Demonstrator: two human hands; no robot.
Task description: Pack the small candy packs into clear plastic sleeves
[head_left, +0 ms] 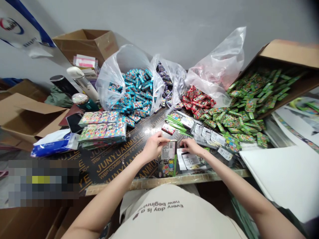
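Observation:
My left hand (157, 145) is closed on the top edge of a small black-and-green printed box (167, 163), which stands upright near the table's front edge with a white label on its face. My right hand (189, 145) is just to the right, its fingers curled and closed above a sheet of white labels (192, 160). Whatever those fingers pinch is too small to make out. Beyond the hands lie a small red packet (168, 128) and flat printed cartons (181, 120), with more white labels (205, 133) to their right.
Plastic bags hold heaps of blue packets (139, 88), purple packets (164, 78) and red packets (198, 99). Green packets (254, 96) spill from a tipped carton (291, 51) at right. Stacked wrapped sets (103, 132), bottles (83, 83) and an open carton (32, 116) stand at left.

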